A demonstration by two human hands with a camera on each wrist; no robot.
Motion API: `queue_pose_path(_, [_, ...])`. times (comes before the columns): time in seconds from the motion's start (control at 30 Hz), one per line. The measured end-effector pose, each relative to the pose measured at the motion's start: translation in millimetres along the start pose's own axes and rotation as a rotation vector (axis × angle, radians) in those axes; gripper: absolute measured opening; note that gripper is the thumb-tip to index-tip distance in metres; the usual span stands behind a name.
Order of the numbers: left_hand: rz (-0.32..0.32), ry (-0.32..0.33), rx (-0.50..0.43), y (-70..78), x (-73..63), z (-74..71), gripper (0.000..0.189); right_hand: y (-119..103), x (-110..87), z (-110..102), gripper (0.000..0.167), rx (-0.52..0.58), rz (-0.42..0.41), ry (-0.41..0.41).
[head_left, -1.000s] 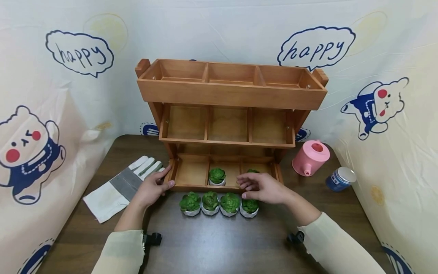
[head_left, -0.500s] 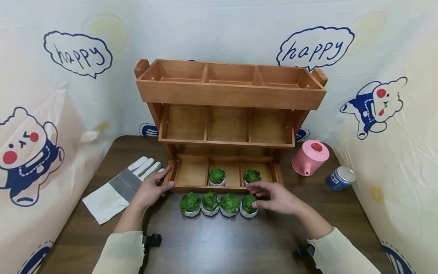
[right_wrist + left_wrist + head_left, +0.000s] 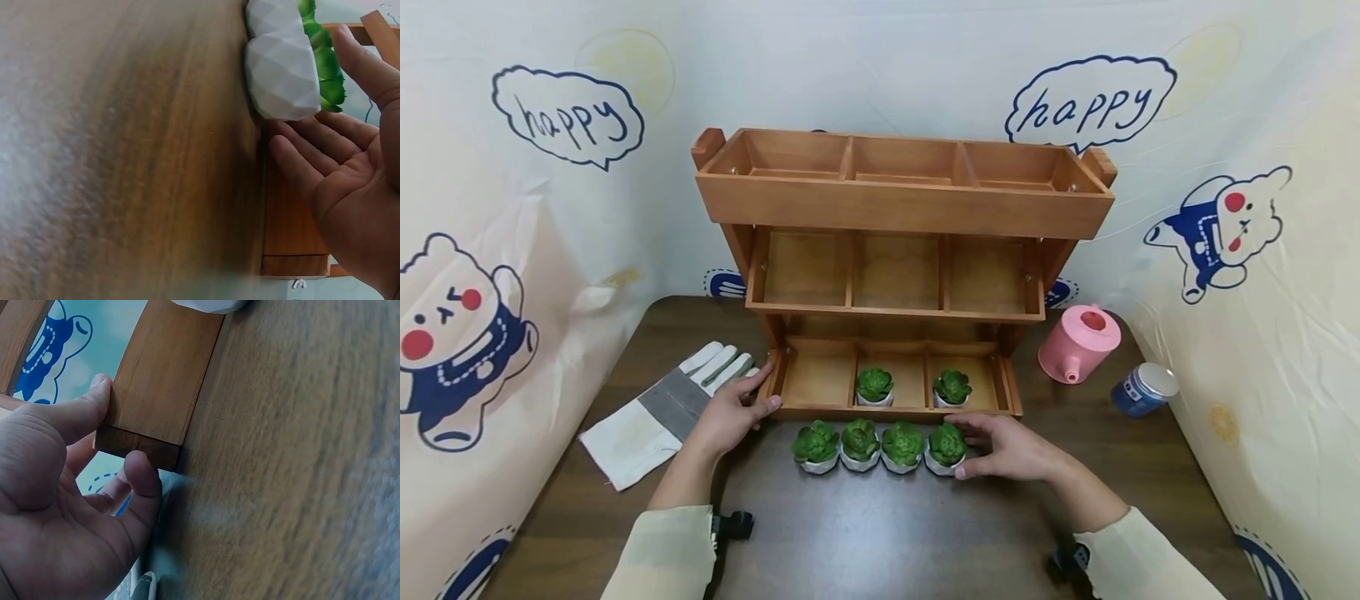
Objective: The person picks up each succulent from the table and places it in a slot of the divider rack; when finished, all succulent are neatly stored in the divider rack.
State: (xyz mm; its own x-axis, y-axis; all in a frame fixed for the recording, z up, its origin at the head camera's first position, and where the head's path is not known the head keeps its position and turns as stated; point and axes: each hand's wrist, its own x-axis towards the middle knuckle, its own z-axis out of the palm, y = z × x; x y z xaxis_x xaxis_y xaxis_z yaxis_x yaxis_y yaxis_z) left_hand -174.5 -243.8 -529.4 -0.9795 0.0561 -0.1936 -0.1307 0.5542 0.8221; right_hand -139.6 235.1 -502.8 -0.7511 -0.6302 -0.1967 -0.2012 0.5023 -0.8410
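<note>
A three-tier wooden planter shelf [image 3: 906, 212] stands at the back of the table. My left hand [image 3: 730, 417] grips the left front corner of its lowest tier, thumb [image 3: 94, 403] on the front board and fingers round the end. Several green succulents in white faceted pots stand in a row before the shelf. Beside the rightmost potted succulent [image 3: 947, 447] is my right hand [image 3: 1015, 448], its fingers spread around the faceted pot [image 3: 281, 78] and the thumb held off the leaves. Two more potted succulents sit in the lowest tier, one in the middle compartment [image 3: 875, 386], one in the right [image 3: 952, 387].
A white and grey work glove [image 3: 670, 412] lies left of the shelf. On the right are a pink watering can [image 3: 1080, 346] and a blue jar with a silver lid [image 3: 1144, 390]. A printed cloth [image 3: 850, 67] hangs behind the table.
My right hand has drawn back from the succulent in the right compartment and come down to the rightmost one in the front row. The left hand has stayed at the shelf corner.
</note>
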Motion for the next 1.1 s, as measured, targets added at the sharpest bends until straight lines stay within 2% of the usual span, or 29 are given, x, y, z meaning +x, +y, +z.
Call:
queue_pose_path(0.33, [0.0,0.002,-0.006,1.3,-0.6,-0.1,0.07,-0.3,0.1,4.5,0.081,-0.06,0.039,0.023])
queue_pose_path(0.67, [-0.012,0.003,-0.004,2.3,-1.1,-0.6,0.07,-0.9,3.0,4.3,0.075,-0.11,0.054,0.033])
queue_pose_path(1.1, [-0.022,0.0,-0.009,3.2,-2.4,0.0,0.07,1.5,4.2,5.5,0.061,-0.205,-0.044,0.04])
